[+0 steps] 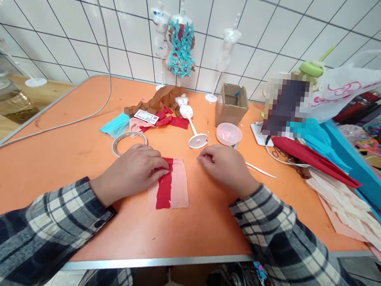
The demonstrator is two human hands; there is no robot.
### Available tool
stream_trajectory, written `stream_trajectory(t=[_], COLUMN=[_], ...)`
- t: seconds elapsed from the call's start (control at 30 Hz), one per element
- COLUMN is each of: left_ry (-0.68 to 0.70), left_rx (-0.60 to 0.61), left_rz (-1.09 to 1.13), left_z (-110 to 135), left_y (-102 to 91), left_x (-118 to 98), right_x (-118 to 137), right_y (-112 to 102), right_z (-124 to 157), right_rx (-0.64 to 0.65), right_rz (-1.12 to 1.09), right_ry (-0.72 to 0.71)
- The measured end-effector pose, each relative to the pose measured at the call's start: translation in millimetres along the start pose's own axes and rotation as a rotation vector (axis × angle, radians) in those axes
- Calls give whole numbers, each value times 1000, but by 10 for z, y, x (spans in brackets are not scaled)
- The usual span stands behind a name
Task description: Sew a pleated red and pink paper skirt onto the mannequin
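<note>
A pink crepe paper piece (181,187) lies flat on the table in front of me, with a red crepe paper strip (163,194) running lengthwise over it. At the strip's upper end, my left hand (132,171) has its thumb and forefinger closed on the red paper. My right hand (227,166) hovers or rests to the right, apart from the paper. Its fingers are curled into a pinch, and anything inside them is too small to make out. A roll of tape (115,147) lies just behind my left hand. A pink bowl (229,134) stands behind my right hand.
A small white mannequin (194,125) lies on its side near brown crepe paper (164,101). Behind are a cardboard box (232,109) and a mannequin in blue ruffles (182,48). A white cable (109,58) crosses the left side. Red folded paper (313,159) lies right.
</note>
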State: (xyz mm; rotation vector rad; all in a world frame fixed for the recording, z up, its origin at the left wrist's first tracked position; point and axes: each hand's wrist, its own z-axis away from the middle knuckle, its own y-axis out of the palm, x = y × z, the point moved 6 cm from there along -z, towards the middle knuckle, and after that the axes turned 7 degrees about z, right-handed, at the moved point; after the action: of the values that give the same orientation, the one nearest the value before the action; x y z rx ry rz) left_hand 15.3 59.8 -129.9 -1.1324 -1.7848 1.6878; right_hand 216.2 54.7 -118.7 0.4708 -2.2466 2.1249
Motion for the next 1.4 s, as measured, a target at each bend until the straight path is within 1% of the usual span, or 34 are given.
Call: stream_trajectory(t=[0.1,0.13,0.17,0.23,0.3,0.33,0.4,0.5,0.53,0.6,0.67,0.73,0.8,0.9,1.03,1.13,1.2,1.23,1.3,1.37,1.4], left_ry=[77,114,148,188,179,167,148,145,149,163,191,223,248,274,280,204,125,81,0,-59,-79], left_rx=[10,23,39,80,96,91,64,21,12,-5,-19,-41,-63,-87,-89,-99,-119,-134,-165,-185,-185], left_rz=[31,44,55,62,57,56,61,74,75,72,66,63,66,71,101,159,245,303,428,538,584], left_z=[10,14,19,27,27,24,16,4,2,1,8,19,29,35,26,2,-14,-21,-28,-30,-31], left_y=[-2,6,17,53,82,88,85,61,51,29,5,-23,-47,-74,-85,-77,-66,-60,-51,-46,-42], left_x=[-73,-108,-141,-182,-176,-161,-130,-115,-121,-148,-188,-226,-251,-273,-287,-252,-209,-186,-151,-143,-149], right_x=[-418,-577,-734,-1028,-1264,-1366,-1527,-1635,-1622,-1509,-1295,-1070,-925,-851,-833,-760,-627,-527,-261,33,157], right_y=[-263,-322,-349,-332,-284,-272,-236,-149,-140,-159,-175,-143,-103,-68,-62,-143,-194,-199,-150,-45,10], right_z=[79,129,184,305,427,491,600,697,712,706,659,611,585,562,521,502,493,483,450,407,382], right_rx=[-197,-257,-291,-293,-270,-279,-259,-133,-116,-145,-181,-160,-149,-170,-195,-291,-356,-369,-332,-238,-187], right_rz=[-23,-36,-47,-62,-29,-6,32,57,66,92,147,265,410,548,616,605,545,502,399,310,275], right_ry=[167,222,267,333,349,357,377,440,459,446,329,181,99,64,8,-8,-37,-72,-201,-349,-399])
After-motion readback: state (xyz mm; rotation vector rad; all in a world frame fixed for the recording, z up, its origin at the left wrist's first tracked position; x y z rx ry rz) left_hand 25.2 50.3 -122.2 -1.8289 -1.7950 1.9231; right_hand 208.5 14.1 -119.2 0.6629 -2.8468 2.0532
